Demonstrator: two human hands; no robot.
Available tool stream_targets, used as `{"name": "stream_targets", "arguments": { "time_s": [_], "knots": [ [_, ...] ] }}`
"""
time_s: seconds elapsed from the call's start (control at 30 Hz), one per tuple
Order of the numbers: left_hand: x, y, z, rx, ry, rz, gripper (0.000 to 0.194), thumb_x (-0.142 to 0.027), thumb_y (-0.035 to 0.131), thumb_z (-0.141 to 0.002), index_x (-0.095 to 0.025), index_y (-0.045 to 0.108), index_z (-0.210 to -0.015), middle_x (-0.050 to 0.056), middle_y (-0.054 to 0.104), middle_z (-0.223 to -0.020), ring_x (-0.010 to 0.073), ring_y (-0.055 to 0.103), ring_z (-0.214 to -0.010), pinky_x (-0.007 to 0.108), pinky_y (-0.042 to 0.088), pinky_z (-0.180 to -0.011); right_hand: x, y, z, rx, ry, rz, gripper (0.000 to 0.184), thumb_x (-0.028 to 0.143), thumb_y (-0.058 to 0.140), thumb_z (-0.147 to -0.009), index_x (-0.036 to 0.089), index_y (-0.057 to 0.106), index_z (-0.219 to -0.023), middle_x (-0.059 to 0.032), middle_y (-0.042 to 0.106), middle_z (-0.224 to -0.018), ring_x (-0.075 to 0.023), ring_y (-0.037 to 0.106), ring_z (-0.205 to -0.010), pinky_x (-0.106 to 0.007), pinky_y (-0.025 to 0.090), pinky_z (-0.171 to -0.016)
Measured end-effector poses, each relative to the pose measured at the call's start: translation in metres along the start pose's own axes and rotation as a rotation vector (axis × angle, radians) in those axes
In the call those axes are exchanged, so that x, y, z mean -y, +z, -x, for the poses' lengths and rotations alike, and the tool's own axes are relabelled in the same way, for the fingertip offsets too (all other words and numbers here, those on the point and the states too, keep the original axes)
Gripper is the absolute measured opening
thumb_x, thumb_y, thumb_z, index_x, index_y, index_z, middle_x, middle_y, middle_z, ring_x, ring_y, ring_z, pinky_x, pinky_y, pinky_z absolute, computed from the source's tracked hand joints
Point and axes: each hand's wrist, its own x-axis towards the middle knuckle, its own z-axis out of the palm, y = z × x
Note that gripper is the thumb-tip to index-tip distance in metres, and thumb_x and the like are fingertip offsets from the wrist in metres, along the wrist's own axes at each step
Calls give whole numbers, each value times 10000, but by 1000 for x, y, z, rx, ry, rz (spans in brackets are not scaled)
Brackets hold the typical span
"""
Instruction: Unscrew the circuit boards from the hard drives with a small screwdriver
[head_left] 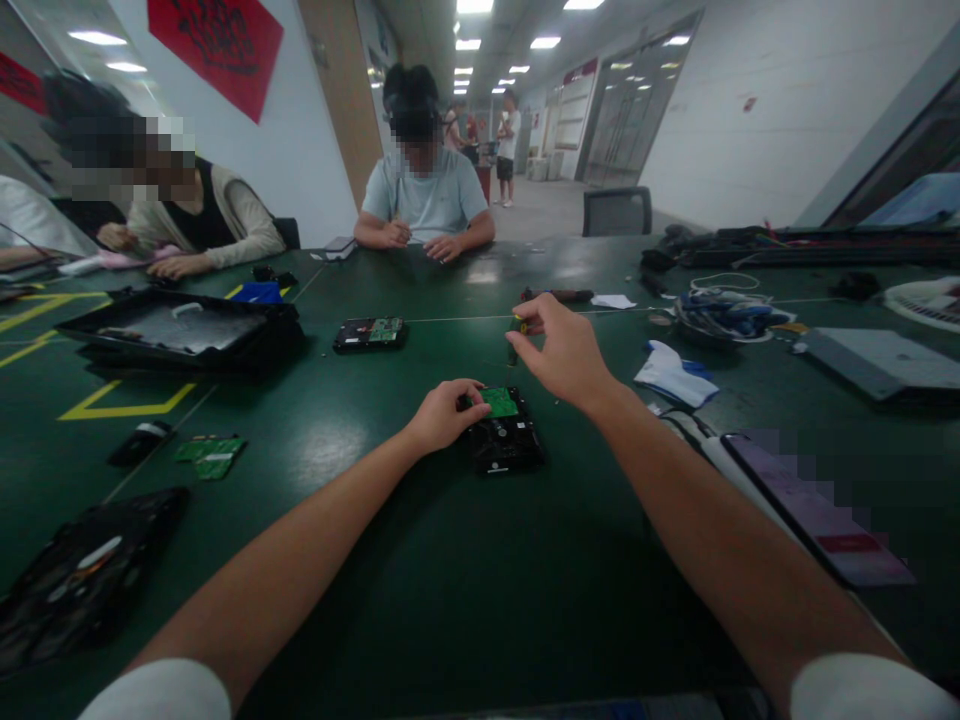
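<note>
A black hard drive (506, 440) with a green circuit board (501, 402) on its upper face lies flat on the table in front of me. My left hand (446, 415) grips its far left corner, thumb and fingers resting at the board's edge. Above and to the right of the drive, my right hand (562, 350) pinches a small screwdriver (523, 326) with a yellow part. The fingers cover most of this tool, and its dark lower end points down, apart from the drive.
A second hard drive (370, 334) lies beyond on the left, with a loose circuit board (212, 455) nearer. Black trays (187, 325) stand at left. To the right are a glove (675, 373), a phone (817, 510) and bundled cables (731, 310). A person (421, 195) sits opposite.
</note>
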Motion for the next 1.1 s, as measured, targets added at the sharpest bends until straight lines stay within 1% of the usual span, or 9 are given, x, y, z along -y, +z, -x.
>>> {"name": "stream_targets", "arguments": {
  "time_s": [0.1,0.2,0.3,0.43,0.53,0.63,0.83,1.0,1.1],
  "knots": [
    [1,0,0,-3,0,0,145,-308,714,-879,-182,668,-824,80,728,-1231,185,642,-830,350,491,-802,2,-1,-1,9,-41,-8,133,244,651,-899,199,619,-1020,-103,697,-1014,-264,661,-911,-425,539,-846],
    [2,1,0,-3,-1,2,145,-305,716,-879,-181,667,-823,82,728,-1230,182,636,-824,350,492,-797,3,-1,-1,-7,-88,17,115,209,627,-904,197,638,-1018,-114,696,-1061,-271,656,-961,-440,528,-888],
    [3,2,0,-5,-4,2,138,-301,718,-880,-182,666,-832,87,724,-1240,195,649,-868,359,499,-821,1,0,0,-12,-57,22,150,183,638,-885,189,638,-1035,-122,693,-1076,-271,660,-959,-439,529,-884],
    [4,2,-1,-3,2,-2,130,-298,714,-881,-185,668,-836,84,726,-1234,204,658,-896,374,504,-857,-1,-1,-1,5,4,-6,169,238,682,-889,191,640,-1046,-106,707,-1031,-272,673,-923,-435,536,-853],
    [4,2,-1,-2,-2,-1,140,-310,709,-883,-187,664,-834,82,725,-1237,196,654,-860,375,506,-845,0,-2,-1,11,-50,-3,137,222,664,-906,191,668,-1039,-109,719,-1064,-277,677,-967,-438,529,-890],
    [4,2,0,-3,-3,2,145,-318,709,-884,-189,665,-835,84,724,-1244,210,662,-913,382,505,-873,1,-3,-1,6,-81,15,153,169,639,-904,187,682,-1049,-116,722,-1102,-276,675,-994,-440,522,-920],
    [2,1,0,1,-14,8,131,-302,714,-879,-187,669,-833,89,725,-1240,228,669,-988,390,505,-915,1,-2,-1,-1,32,-6,188,244,726,-880,184,668,-1048,-94,728,-1006,-270,687,-921,-421,529,-859],
    [1,0,0,2,-5,2,138,-311,709,-884,-188,666,-839,88,723,-1244,231,667,-999,390,506,-917,2,-1,-1,18,-68,11,210,176,659,-899,195,690,-1106,-112,719,-1129,-282,670,-1026,-448,514,-949],
    [1,0,0,6,-12,-4,144,-318,709,-886,-188,665,-841,89,721,-1249,235,666,-1002,396,505,-919,1,0,0,3,-53,19,221,159,651,-886,198,683,-1101,-117,711,-1138,-292,661,-1040,-469,513,-961]
  ]
}}
